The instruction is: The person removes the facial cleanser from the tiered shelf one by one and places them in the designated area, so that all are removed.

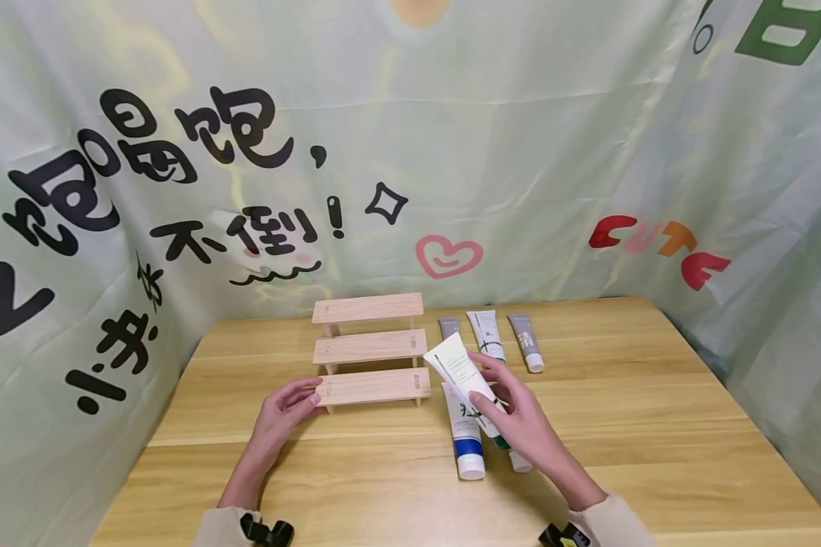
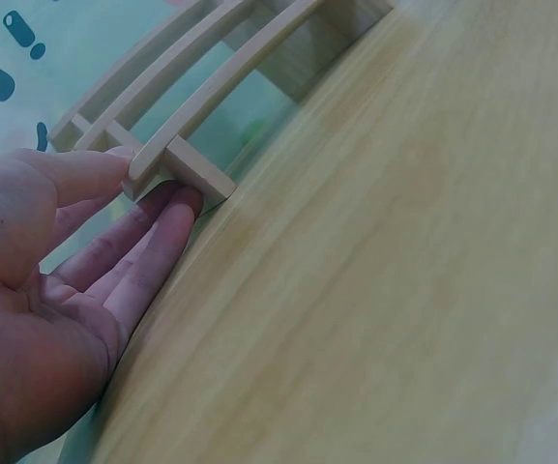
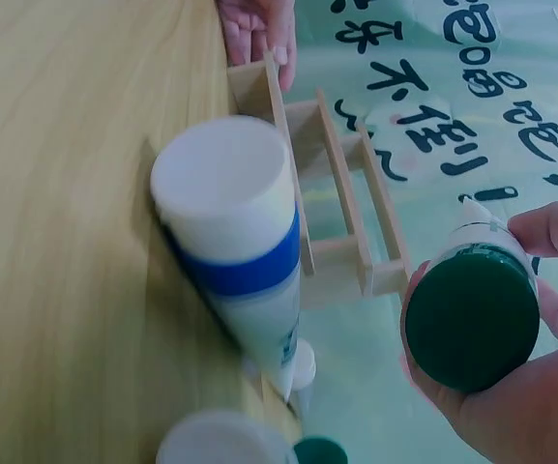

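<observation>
A light wooden three-step stand (image 1: 372, 387) sits left of the tubes. My left hand (image 1: 283, 414) grips the left end of its lowest step; in the left wrist view the thumb lies at the board's end (image 2: 143, 172) and the fingertips (image 2: 187, 198) reach beneath it, by the leg. My right hand (image 1: 520, 418) holds a white squeeze tube (image 1: 457, 363) above the table, tilted, its green cap (image 3: 472, 319) toward me. Below it lies a white tube with a blue band (image 1: 467, 447). Beside that, another tube's white cap (image 1: 520, 461) shows, the rest mostly hidden by my hand.
Farther back lie a white tube (image 1: 486, 330), a grey tube (image 1: 523, 338) with a white cap, and a second grey tube (image 1: 448, 327), partly covered by the held one. A printed cloth (image 1: 520, 152) hangs around the wooden table (image 1: 657, 425) at the back and sides.
</observation>
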`<state>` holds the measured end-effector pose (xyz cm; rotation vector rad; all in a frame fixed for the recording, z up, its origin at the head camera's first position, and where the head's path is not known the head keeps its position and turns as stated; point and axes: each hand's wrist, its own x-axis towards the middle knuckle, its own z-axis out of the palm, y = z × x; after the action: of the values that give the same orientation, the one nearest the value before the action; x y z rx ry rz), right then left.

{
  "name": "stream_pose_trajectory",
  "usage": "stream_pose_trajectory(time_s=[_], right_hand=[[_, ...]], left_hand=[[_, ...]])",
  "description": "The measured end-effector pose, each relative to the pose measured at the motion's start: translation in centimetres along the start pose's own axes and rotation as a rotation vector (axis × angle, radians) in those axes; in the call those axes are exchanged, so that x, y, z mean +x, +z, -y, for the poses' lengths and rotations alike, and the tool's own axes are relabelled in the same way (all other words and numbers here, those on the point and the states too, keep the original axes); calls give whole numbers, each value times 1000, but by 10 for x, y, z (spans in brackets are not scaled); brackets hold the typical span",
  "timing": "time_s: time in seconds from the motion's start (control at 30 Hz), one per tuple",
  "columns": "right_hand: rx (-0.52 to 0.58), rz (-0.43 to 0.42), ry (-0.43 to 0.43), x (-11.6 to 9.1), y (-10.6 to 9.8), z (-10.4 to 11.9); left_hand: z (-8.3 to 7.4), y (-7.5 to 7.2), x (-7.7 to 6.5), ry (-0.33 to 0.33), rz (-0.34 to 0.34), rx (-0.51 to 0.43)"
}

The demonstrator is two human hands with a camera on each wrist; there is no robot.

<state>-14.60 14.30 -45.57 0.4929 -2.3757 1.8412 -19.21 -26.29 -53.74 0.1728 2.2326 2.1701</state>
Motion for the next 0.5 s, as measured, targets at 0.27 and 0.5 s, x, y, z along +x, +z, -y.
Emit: stream_pose_trajectory(time_s=[0.27, 0.5], right_hand=[[-62, -66, 28, -9, -18, -4], [-253, -120, -16, -13, -34, -12]], left_hand=[[1, 0, 1, -22, -9, -7], [-1, 2, 0, -21, -9, -3]])
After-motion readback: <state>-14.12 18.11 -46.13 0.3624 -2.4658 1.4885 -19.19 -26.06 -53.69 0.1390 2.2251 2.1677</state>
